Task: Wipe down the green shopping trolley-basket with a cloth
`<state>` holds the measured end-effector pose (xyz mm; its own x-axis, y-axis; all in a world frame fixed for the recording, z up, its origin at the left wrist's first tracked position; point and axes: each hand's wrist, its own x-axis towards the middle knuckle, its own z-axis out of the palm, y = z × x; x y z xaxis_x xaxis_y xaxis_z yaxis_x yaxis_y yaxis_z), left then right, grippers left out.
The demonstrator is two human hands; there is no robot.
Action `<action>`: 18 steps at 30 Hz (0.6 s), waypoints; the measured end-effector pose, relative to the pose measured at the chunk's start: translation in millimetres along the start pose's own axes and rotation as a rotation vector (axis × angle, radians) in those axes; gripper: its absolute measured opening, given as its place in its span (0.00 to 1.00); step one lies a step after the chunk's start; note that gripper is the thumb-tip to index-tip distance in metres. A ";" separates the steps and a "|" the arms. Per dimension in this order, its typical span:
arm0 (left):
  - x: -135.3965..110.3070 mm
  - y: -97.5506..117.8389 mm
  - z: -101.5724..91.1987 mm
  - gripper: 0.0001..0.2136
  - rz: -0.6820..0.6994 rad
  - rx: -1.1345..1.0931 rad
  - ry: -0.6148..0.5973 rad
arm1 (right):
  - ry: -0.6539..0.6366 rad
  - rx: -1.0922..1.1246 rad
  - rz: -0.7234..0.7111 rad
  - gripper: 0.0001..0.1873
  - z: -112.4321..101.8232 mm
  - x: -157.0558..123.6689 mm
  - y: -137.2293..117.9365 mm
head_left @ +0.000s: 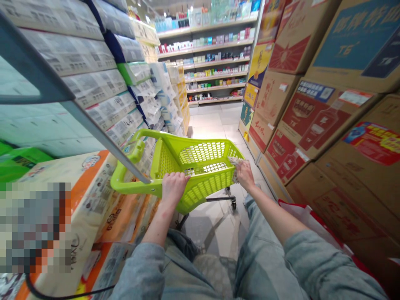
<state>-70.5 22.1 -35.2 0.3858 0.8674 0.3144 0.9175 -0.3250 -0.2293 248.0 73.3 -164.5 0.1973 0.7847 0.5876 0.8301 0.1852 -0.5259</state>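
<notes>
A lime-green plastic shopping cart stands sideways in front of me, its handle to the left. My left hand is closed over the near top rim of the basket. At the basket's right end, my right hand presses a crumpled pale cloth against the rim. Part of the cloth is hidden behind my fingers. Slotted walls and a slotted floor show inside the basket. A grey metal bar slants down from the upper left to the cart's near rim.
Stacked wrapped paper packs line the left side, with orange-and-cream packs closer to me. Cardboard cartons are piled on the right, near a red-edged bag. Beyond the tiled floor stand product shelves. A black cable runs at lower left.
</notes>
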 end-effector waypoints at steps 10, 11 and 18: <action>4.9 0.8 -0.1 0.20 -0.014 -0.009 -0.009 | -0.009 0.306 -0.114 0.20 30.0 -53.9 -118.0; 5.3 1.9 0.3 0.20 -0.012 -0.008 -0.004 | -0.021 0.345 -0.160 0.19 33.8 -58.4 -131.7; 6.7 7.0 3.7 0.20 0.015 0.007 0.021 | -0.152 0.264 -0.404 0.15 43.2 -54.2 -147.2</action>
<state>-61.8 27.1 -38.1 0.4020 0.8540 0.3303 0.9107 -0.3355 -0.2409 92.6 29.1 -145.6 -0.2070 0.6931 0.6905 0.6602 0.6198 -0.4242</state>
